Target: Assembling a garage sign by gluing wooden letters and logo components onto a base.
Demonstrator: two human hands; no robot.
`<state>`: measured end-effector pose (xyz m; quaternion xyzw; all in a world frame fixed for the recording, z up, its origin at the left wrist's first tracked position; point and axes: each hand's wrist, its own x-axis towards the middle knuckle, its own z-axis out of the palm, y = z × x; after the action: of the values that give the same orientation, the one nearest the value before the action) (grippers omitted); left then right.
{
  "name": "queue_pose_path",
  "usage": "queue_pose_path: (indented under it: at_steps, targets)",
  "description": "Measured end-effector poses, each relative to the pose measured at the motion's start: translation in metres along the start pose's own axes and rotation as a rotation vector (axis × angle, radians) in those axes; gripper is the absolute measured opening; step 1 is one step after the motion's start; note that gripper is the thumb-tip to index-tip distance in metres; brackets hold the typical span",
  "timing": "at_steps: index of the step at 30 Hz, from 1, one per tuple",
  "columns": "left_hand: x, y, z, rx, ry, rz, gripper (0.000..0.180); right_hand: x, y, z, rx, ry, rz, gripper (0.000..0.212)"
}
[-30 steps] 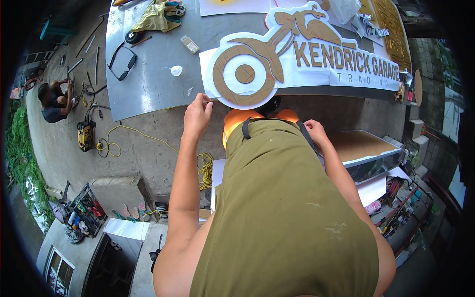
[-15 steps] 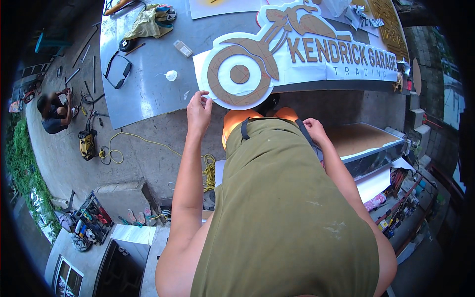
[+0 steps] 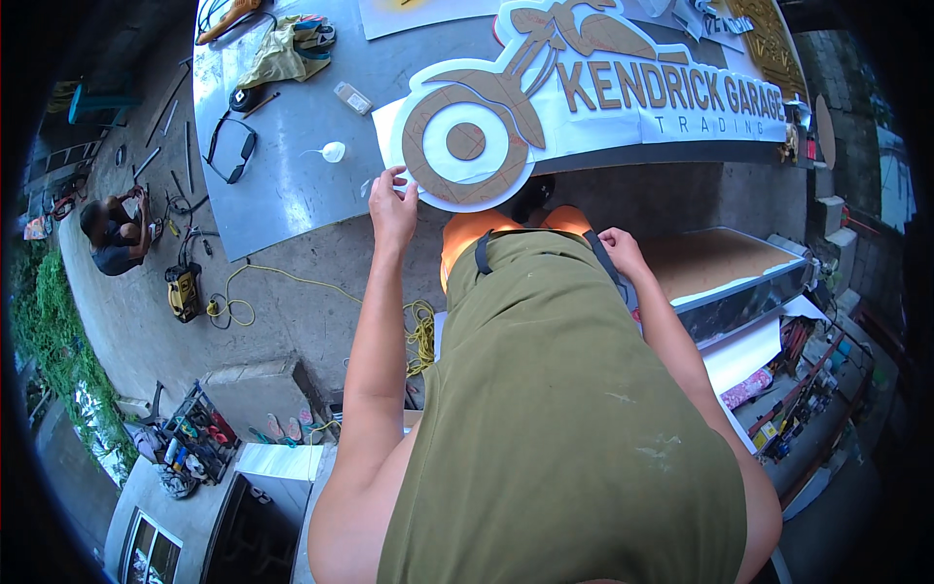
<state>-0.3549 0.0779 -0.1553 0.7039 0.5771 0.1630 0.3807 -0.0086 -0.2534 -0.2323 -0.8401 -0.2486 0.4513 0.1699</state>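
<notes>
A motorcycle-shaped sign (image 3: pixel 467 183) with brown cut-out pieces and lettering on a white backing lies along the near edge of the metal table. At the rim of its wheel is my left hand (image 3: pixel 394 216), fingers loosely bent and the thumb apart; nothing shows in its grasp. Whether the fingertips touch the backing is hard to make out. Down by my right hip, my right hand (image 3: pixel 623 251) has its fingers curled beside a dark strap (image 3: pixel 598 253). What those fingers hold, if anything, is hidden.
Sunglasses (image 3: pixel 232 151), a small white squeeze bottle (image 3: pixel 334 152), a clear container (image 3: pixel 352 97) and a yellowish glove (image 3: pixel 280 56) lie on the table (image 3: pixel 302 195). A brown-topped box (image 3: pixel 725 268) stands right. A yellow cord (image 3: pixel 292 277) crosses the floor; a person (image 3: pixel 119 234) crouches far left.
The view has shifted and tilted slightly. My left hand stays by the wheel's rim, its fingers slightly moved. My right hand remains at the hip.
</notes>
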Motion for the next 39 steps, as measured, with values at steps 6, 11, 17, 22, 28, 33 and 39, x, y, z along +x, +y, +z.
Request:
queue_pose_path:
  at_steps: [6, 11, 17, 22, 28, 33, 39]
  targets:
    - [-0.002, 0.0, 0.002, 0.046, -0.007, 0.024, 0.036, -0.001, 0.01, 0.003, 0.027, 0.016, 0.007, 0.023]
    - [-0.005, 0.001, 0.006, 0.045, -0.018, 0.034, 0.036, -0.002, 0.015, 0.005, 0.038, 0.017, 0.004, 0.022]
    - [-0.008, 0.002, 0.011, 0.034, -0.029, 0.03, 0.036, -0.005, 0.015, 0.004, 0.043, 0.02, 0.009, 0.022]
    - [-0.01, 0.001, 0.014, 0.043, -0.034, 0.031, 0.038, -0.007, 0.015, 0.003, 0.035, 0.008, 0.021, 0.024]
    - [-0.012, 0.0, 0.015, 0.025, -0.033, 0.029, 0.038, -0.008, 0.017, 0.003, 0.054, 0.008, 0.025, 0.025]
    - [-0.013, 0.0, 0.015, 0.026, -0.025, 0.04, 0.039, -0.01, 0.016, 0.002, 0.034, 0.006, 0.03, 0.025]
    - [-0.008, -0.003, 0.014, 0.039, -0.024, 0.011, 0.04, -0.014, 0.008, 0.003, 0.04, -0.004, 0.045, 0.021]
